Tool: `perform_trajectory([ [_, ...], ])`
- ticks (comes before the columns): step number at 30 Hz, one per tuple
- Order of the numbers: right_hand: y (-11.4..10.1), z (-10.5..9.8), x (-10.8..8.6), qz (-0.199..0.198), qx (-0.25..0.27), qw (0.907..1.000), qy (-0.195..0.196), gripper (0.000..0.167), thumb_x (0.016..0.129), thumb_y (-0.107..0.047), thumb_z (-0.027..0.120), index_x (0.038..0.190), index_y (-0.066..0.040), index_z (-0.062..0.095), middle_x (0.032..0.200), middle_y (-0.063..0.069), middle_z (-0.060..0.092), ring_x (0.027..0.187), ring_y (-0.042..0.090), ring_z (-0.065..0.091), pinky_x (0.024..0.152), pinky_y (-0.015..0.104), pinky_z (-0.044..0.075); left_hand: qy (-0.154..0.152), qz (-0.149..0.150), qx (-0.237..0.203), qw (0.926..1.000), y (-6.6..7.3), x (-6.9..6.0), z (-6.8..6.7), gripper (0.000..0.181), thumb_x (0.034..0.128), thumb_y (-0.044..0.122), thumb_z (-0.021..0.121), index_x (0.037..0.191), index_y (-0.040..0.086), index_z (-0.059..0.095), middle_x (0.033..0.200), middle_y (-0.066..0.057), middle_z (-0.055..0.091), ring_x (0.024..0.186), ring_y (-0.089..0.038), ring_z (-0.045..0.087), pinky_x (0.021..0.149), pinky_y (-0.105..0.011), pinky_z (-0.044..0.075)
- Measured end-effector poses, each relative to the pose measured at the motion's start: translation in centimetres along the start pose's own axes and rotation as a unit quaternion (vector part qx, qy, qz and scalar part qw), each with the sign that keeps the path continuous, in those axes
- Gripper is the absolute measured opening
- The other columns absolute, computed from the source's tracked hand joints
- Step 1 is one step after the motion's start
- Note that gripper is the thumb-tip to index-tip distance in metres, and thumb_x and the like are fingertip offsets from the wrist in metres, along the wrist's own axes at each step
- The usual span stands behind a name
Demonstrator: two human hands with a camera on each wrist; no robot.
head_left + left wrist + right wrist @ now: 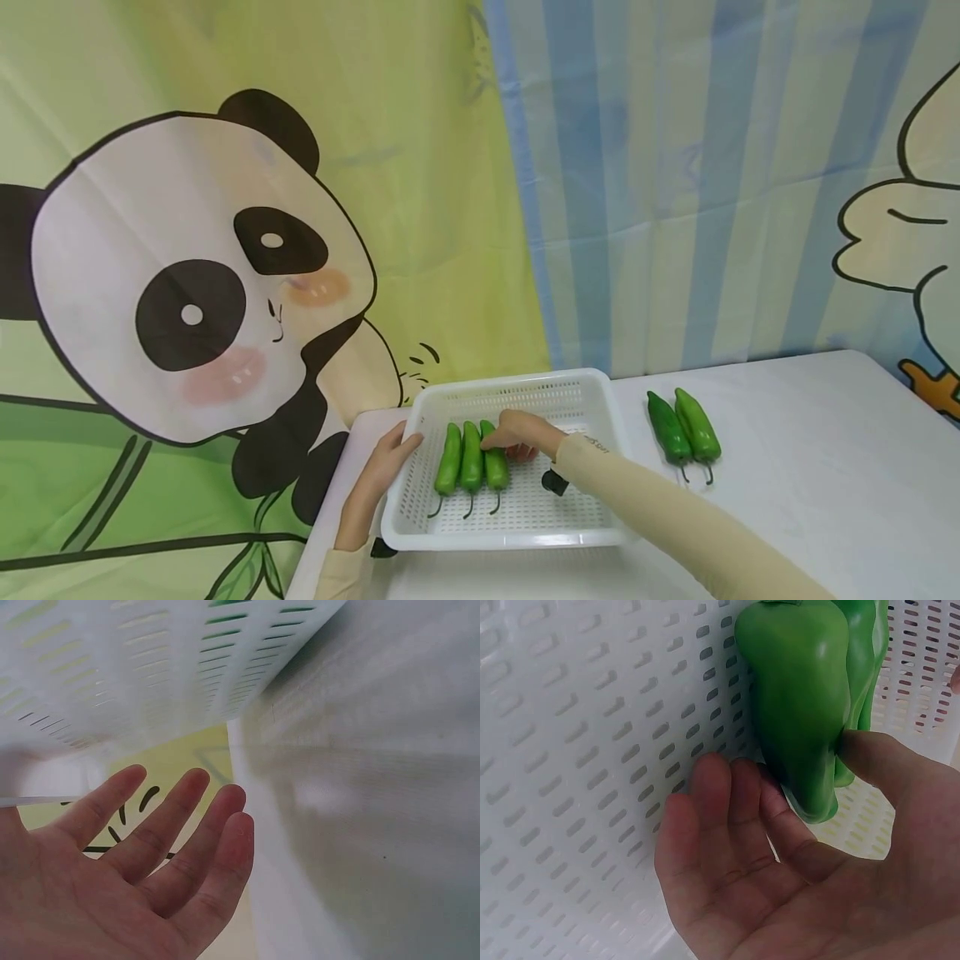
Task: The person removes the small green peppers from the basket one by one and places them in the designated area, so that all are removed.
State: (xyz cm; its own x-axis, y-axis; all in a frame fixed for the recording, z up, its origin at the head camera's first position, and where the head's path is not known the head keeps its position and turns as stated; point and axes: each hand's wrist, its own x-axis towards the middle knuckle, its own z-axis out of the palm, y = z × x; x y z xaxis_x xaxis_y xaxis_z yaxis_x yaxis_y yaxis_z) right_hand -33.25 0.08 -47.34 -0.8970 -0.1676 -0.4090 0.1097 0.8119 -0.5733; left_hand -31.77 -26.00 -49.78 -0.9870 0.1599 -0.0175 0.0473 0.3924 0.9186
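Observation:
In the head view a white perforated plastic basket (510, 540) holds three long green peppers side by side, stems toward me. My right hand (528, 433) pinches the rightmost pepper (496, 472) near its tip, between thumb and forefinger. The right wrist view shows this pepper (799, 682) up close, with the other fingers loosely bent beside it. Left of it lie the middle pepper (472, 462) and the leftmost pepper (447, 467). My left hand (386, 462) is at the basket's left rim, thumb over the edge. Below the wall its fingers (161, 832) extend, spread and apart from it.
Two more peppers, a dark green one (667, 427) and a lighter one (697, 425), lie on the white table (810, 467) right of the basket. A patterned curtain (645, 208) with a panda print hangs behind the table.

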Motion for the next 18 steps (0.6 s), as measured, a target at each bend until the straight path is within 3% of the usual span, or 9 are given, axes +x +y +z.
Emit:
perform_trajectory([
  [18,0.68,-0.46,0.47,0.004,0.065,0.9976,-0.024,0.037,0.087,-0.041,0.069,0.088,-0.004,0.067,0.085,0.013,0.072,0.078,0.028,0.072,0.074,0.041,0.064,-0.001,-0.005,-0.007,1.0,0.2,-0.21,0.02,0.049,0.1044,0.027,0.054,0.149,0.01,0.046,0.132,-0.028,0.062,0.094,-0.035,0.074,0.068,-0.043,0.065],
])
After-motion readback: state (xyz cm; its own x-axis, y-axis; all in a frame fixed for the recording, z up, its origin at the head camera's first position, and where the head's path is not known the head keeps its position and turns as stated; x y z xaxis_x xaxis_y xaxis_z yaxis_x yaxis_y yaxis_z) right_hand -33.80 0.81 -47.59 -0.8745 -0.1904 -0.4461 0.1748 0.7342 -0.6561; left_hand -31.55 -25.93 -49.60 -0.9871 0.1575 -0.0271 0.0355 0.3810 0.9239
